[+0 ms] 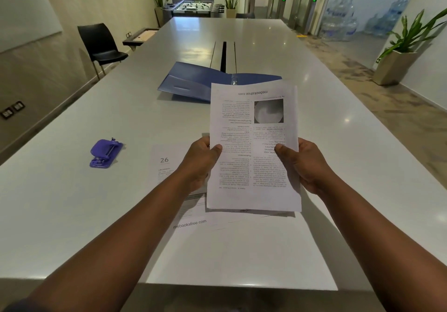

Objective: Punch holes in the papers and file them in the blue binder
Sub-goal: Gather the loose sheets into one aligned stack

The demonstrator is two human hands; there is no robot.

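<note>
Both bare forearms reach forward from the bottom edge, converging toward the middle; the left hand (199, 158) grips the left edge of a held sheaf of papers (254, 147), thumb on the printed face, fingers behind; the right hand (306, 164) grips the right edge likewise, thumb on top; both hands are raised at matching height.

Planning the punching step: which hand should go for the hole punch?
Left, likely. The purple hole punch lies on the table left of the left hand, with bare table between. The right hand would have to cross the held papers, and can keep holding them.
</note>
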